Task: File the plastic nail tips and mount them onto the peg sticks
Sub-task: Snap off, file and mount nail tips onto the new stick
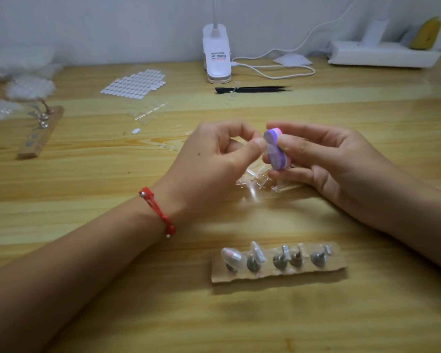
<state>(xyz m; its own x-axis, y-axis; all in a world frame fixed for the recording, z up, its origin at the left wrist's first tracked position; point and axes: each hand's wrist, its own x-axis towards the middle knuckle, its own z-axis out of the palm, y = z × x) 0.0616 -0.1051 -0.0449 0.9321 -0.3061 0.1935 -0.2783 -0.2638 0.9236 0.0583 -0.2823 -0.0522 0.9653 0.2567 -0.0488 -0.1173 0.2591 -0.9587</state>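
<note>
Right hand (329, 159) grips the file block (274, 149) upright between thumb and fingers, with one face turned to the left hand (222, 154). Left thumb and forefinger pinch against that face, evidently presenting a tip for filing; the tip itself is too small to confirm. Loose tips (260, 182) lie on the desk (112, 314) beneath both hands. Pegs (278, 261) stand nearer the person, unobstructed. Lamp clip (217, 54) sits well behind.

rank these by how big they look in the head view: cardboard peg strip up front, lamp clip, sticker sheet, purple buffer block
1. cardboard peg strip, though it is nearest the camera.
2. lamp clip and sticker sheet: too alike to rank.
3. purple buffer block, partly hidden by the right hand.
</note>
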